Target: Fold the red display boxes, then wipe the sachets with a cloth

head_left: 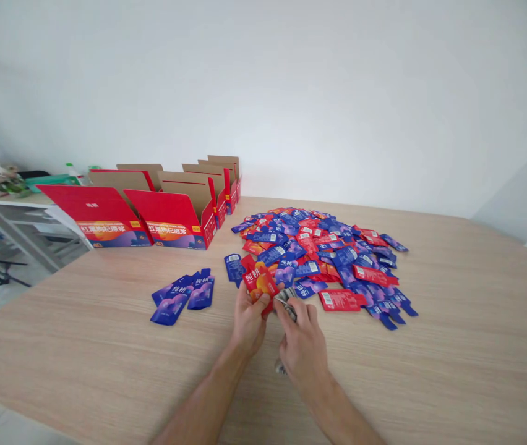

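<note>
My left hand (247,321) is closed on a red pouch (260,281) with orange fruit printed on its front, thumb across the lower part. In my right hand (305,340) is a bunched grey-and-white cloth (286,300), held against or close beside the pouch's lower right side. More patterned cloth shows below the wrist. A large pile of red and blue pouches (310,241) lies just beyond both hands. To the left, several blue pouches (171,303) overlap on the table.
Open red cardboard boxes (171,216) stand in rows at the table's back left, flaps raised. The wooden table (467,321) meets a white wall (319,111) behind. A side table (22,199) at far left carries a plant and green items.
</note>
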Demonstrator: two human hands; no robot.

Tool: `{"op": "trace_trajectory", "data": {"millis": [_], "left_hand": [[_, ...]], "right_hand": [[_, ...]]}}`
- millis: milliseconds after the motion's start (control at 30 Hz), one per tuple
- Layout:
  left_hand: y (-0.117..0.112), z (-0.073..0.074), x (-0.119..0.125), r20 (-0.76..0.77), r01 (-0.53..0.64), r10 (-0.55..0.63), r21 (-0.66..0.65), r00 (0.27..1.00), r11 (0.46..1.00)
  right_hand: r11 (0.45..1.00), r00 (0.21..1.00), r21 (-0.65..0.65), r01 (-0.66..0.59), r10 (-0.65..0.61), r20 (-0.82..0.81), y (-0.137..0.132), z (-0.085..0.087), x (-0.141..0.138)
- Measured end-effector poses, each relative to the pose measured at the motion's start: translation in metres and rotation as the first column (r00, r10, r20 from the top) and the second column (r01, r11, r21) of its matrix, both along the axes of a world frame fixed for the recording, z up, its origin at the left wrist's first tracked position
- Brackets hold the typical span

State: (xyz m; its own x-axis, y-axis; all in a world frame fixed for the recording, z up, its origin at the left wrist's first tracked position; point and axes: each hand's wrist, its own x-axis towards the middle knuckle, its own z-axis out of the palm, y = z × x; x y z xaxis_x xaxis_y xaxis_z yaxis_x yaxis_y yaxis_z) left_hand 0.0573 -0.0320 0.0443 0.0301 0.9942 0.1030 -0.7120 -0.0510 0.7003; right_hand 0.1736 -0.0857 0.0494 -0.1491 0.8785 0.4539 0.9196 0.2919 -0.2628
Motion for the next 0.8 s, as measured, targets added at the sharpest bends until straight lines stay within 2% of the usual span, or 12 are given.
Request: {"op": "trace_trajectory", "data": {"millis": [200,300,467,567,667,800], "left_hand": [[0.002,-0.002,0.001,-0.037,-0.043,0.043,-0.003,0.998,0.999],[0.002,-0.004,0.001,-0.045,-0.046,0.046,0.002,0.998,0.999],[0.003,-0.007,0.002,-0.047,-0.035,0.035,-0.005,0.998,0.999],[0.003,-0.006,0.001,-0.043,-0.037,0.037,0.002,0.998,0.999],[0.003,-0.003,0.0,-0.041,-0.029,0.028,-0.001,0.999,1.0],[0.004,-0.002,-0.001,-0.029,-0.042,0.041,-0.062,0.999,0.997]], "right_hand": [[0.999,0.999,0.0,-0.042,0.042,0.032,-0.001,-0.001,0.005],[1.0,0.999,-0.008,0.008,-0.008,0.039,0.0,0.0,0.007],[1.0,0.999,-0.013,-0.011,0.011,0.042,0.001,0.002,0.008],[1.0,0.999,-0.009,0.021,-0.021,0.034,0.002,0.002,0.008],[1.0,1.0,-0.015,-0.009,0.01,0.025,0.004,0.001,0.01],[0.998,0.997,0.011,0.067,-0.066,-0.05,0.008,-0.004,0.014]]}}
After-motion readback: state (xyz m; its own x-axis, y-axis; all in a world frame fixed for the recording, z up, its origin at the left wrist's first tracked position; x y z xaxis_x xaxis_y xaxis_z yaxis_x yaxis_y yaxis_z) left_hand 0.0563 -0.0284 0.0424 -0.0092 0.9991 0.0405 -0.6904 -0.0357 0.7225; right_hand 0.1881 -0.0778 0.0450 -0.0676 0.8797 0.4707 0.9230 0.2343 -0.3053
